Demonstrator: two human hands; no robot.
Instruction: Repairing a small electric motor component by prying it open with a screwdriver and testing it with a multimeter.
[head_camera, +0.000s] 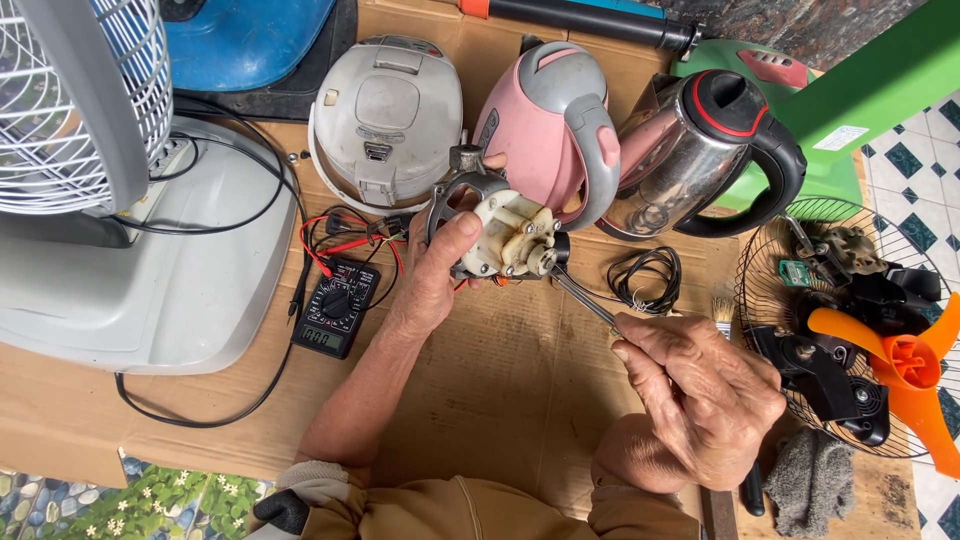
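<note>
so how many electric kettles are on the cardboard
2: a pink kettle behind the fan motor held in the left hand, and a steel kettle right beside it. None seems hidden.

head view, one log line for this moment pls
left hand: grips fan motor | right hand: holds screwdriver, tip at motor | nearby: multimeter, pink kettle

Screwdriver (585, 300) handle buried in right hand (700, 400); only shaft shows. Its tip at fan motor (505, 235): contact spot too small to tell. Motor's near-left side hidden under left hand (435, 275). White fan (80, 100), left of motor, cut by top and left edges. Orange fan blade (905, 365), right of motor, cut by right edge.
</note>
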